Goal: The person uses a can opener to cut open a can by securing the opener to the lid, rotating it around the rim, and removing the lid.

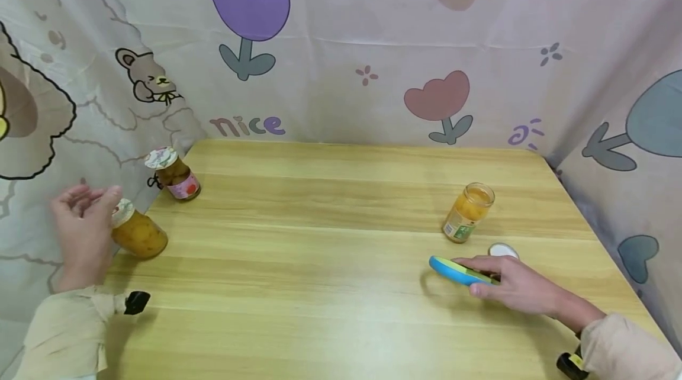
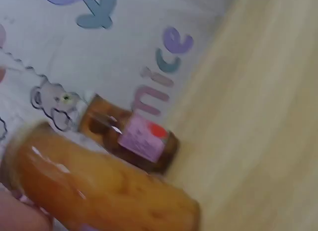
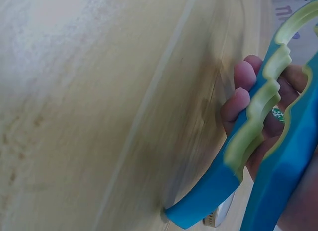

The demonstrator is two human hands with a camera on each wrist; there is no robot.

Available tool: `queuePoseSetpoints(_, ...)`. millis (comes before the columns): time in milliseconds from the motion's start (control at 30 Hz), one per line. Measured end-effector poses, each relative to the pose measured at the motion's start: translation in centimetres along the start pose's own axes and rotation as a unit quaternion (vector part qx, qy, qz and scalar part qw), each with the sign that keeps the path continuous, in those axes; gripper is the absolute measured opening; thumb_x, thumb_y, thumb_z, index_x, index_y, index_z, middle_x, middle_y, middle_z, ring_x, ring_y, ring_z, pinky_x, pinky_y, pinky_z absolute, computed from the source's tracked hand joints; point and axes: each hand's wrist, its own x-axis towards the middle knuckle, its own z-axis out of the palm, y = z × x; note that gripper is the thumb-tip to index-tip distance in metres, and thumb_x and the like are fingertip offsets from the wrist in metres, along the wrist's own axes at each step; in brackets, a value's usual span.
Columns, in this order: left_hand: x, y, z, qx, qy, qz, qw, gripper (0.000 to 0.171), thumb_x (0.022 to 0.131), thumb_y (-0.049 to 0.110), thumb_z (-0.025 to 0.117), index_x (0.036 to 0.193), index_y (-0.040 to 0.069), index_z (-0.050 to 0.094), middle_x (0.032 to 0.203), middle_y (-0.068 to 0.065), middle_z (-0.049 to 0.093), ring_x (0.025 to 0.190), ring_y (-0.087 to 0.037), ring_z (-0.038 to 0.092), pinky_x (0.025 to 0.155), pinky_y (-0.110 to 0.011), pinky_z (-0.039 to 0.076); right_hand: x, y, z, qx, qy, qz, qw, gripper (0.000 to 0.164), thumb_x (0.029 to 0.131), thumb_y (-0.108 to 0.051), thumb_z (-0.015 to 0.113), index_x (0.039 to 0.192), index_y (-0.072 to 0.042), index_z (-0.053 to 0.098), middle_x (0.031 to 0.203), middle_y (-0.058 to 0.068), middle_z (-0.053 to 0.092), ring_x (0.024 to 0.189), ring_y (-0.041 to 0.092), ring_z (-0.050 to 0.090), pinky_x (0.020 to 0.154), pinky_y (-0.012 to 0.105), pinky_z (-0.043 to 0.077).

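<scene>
My right hand (image 1: 514, 285) grips a blue and light-green jar opener (image 1: 459, 271) just above the table. In the right wrist view, its wavy inner edges (image 3: 251, 114) show, with fingers curled round one arm. At the left table edge, my left hand (image 1: 82, 232) is beside a jar of yellow fruit (image 1: 140, 237) with a patterned lid, thumb close to the lid. Its fingers are loosely bent; whether they touch the jar is unclear. That jar (image 2: 114, 186) fills the lower part of the left wrist view. Behind it is a darker jar (image 1: 181, 179) with a pink label.
An open glass jar (image 1: 469, 212) with orange contents stands at the right of the wooden table (image 1: 298, 250). A round lid (image 1: 503, 250) lies near the right hand. Printed cloth (image 1: 330, 25) hangs behind the table and along its sides.
</scene>
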Motion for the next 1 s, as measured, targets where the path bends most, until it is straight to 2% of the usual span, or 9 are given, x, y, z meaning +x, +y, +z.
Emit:
queuePoseSetpoints(100, -0.3, -0.9, -0.3, 0.037, -0.012, 0.003, 0.9992, 0.067, 0.080, 0.006, 0.076, 0.130, 0.020, 0.033, 0.121, 0.005, 0.047, 0.110, -0.004, 0.044, 0.089, -0.006, 0.038, 0.0, -0.1, 0.0, 0.004, 0.000, 0.002, 1.000, 0.050, 0.088, -0.020, 0.068, 0.136, -0.012, 0.055, 0.116, -0.007, 0.063, 0.090, 0.005, 0.053, 0.071, 0.025, 0.047)
queuePoseSetpoints(300, -0.7, -3.1, -0.6, 0.150, 0.000, 0.067, 0.9864, 0.085, 0.071, 0.005, 0.082, 0.136, 0.022, 0.031, 0.129, 0.007, 0.035, 0.117, -0.004, 0.037, 0.096, -0.011, 0.033, -0.1, -0.3, 0.0, 0.022, -0.016, 0.052, 0.998, 0.044, 0.094, -0.028, 0.061, 0.134, -0.009, 0.056, 0.114, -0.003, 0.063, 0.093, 0.006, 0.055, 0.073, 0.026, 0.049)
queuePoseSetpoints(400, -0.6, -3.9, -0.8, 0.201, 0.009, 0.045, 0.9784, 0.084, 0.073, 0.013, 0.082, 0.139, 0.024, 0.031, 0.128, 0.011, 0.034, 0.118, -0.004, 0.037, 0.098, -0.011, 0.031, -0.1, -0.3, -0.2, 0.047, -0.026, 0.082, 0.995, 0.041, 0.098, -0.031, 0.056, 0.131, -0.007, 0.057, 0.096, -0.003, 0.064, 0.078, 0.004, 0.053, 0.063, 0.023, 0.047)
queuePoseSetpoints(500, -0.5, -4.5, -0.9, 0.188, 0.010, -0.010, 0.9821, 0.077, 0.074, 0.019, 0.082, 0.137, 0.023, 0.038, 0.122, 0.013, 0.045, 0.112, -0.003, 0.044, 0.092, -0.008, 0.035, -0.1, -0.2, -0.3, 0.078, -0.038, 0.083, 0.993, 0.034, 0.100, -0.028, 0.052, 0.127, -0.009, 0.058, 0.078, -0.001, 0.061, 0.062, 0.004, 0.048, 0.052, 0.022, 0.043)
queuePoseSetpoints(600, -0.4, -4.9, -0.8, 0.154, 0.009, -0.044, 0.9871, 0.069, 0.073, 0.022, 0.083, 0.132, 0.021, 0.047, 0.110, 0.012, 0.057, 0.102, -0.001, 0.052, 0.082, -0.006, 0.038, -0.1, -0.1, -0.3, 0.094, -0.040, 0.057, 0.993, 0.027, 0.103, -0.022, 0.047, 0.124, -0.010, 0.058, 0.076, 0.001, 0.060, 0.060, 0.005, 0.048, 0.051, 0.022, 0.043)
queuePoseSetpoints(733, -0.3, -5.3, -0.7, 0.088, 0.018, -0.040, 0.9951, 0.064, 0.069, 0.015, 0.085, 0.124, 0.018, 0.053, 0.104, 0.008, 0.064, 0.096, -0.003, 0.058, 0.079, -0.006, 0.042, -0.1, -0.1, -0.4, 0.102, -0.025, 0.031, 0.994, 0.026, 0.104, -0.015, 0.043, 0.125, -0.008, 0.057, 0.081, 0.001, 0.061, 0.069, 0.008, 0.052, 0.055, 0.024, 0.045)
queuePoseSetpoints(833, -0.2, -5.5, -0.5, 0.072, 0.033, -0.042, 0.9960, 0.062, 0.067, 0.013, 0.086, 0.121, 0.016, 0.056, 0.101, 0.006, 0.065, 0.093, -0.004, 0.058, 0.078, -0.008, 0.043, -0.1, -0.2, -0.5, 0.114, -0.023, 0.051, 0.992, 0.028, 0.102, -0.018, 0.047, 0.127, -0.008, 0.057, 0.080, 0.003, 0.061, 0.066, 0.007, 0.051, 0.053, 0.024, 0.045)
queuePoseSetpoints(900, -0.2, -5.6, -0.4, 0.090, 0.045, -0.052, 0.9936, 0.063, 0.067, 0.016, 0.087, 0.122, 0.017, 0.055, 0.104, 0.008, 0.062, 0.096, -0.004, 0.056, 0.081, -0.009, 0.041, -0.2, -0.3, -0.5, 0.127, -0.032, 0.077, 0.988, 0.033, 0.101, -0.023, 0.050, 0.129, -0.008, 0.056, 0.078, 0.005, 0.061, 0.062, 0.007, 0.050, 0.051, 0.024, 0.045)
queuePoseSetpoints(1000, -0.2, -5.5, 0.0, 0.158, 0.052, -0.075, 0.9832, 0.071, 0.069, 0.027, 0.086, 0.129, 0.022, 0.049, 0.110, 0.013, 0.053, 0.104, -0.004, 0.049, 0.095, -0.014, 0.036, -0.4, -0.3, -0.4, 0.125, -0.039, 0.105, 0.986, 0.043, 0.099, -0.030, 0.054, 0.135, -0.006, 0.052, 0.084, 0.005, 0.062, 0.065, 0.007, 0.052, 0.053, 0.025, 0.046)
